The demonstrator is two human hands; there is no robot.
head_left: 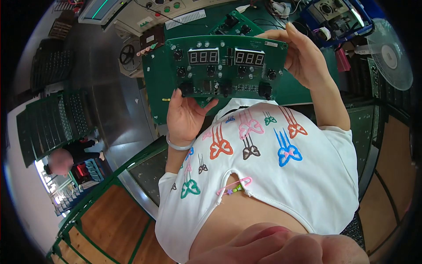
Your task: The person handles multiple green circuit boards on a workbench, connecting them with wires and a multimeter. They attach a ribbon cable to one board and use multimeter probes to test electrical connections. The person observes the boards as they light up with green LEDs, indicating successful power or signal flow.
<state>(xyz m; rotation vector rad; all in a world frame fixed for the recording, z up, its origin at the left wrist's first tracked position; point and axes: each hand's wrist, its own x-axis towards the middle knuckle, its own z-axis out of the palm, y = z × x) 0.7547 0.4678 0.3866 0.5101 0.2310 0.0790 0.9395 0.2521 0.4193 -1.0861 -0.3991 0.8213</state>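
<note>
A green circuit board [198,75] is held up in front of my chest, its component side in view. It carries two unlit digit displays, several black knobs or buttons and small clear parts. My left hand [187,116] grips its lower left edge, the thumb at the corner. My right hand [305,57] holds its right edge, with fingers partly hidden behind it. Beyond its upper edge a second green circuit board [235,24] lies on the green bench mat [156,83], partly covered by the held one.
At the back stands a beige test panel [140,20] with coloured buttons. A blue-framed device [336,17] and a white fan [389,55] are at the right. A black handwheel [127,54] sits left of the bench. Another person [72,158] is far left.
</note>
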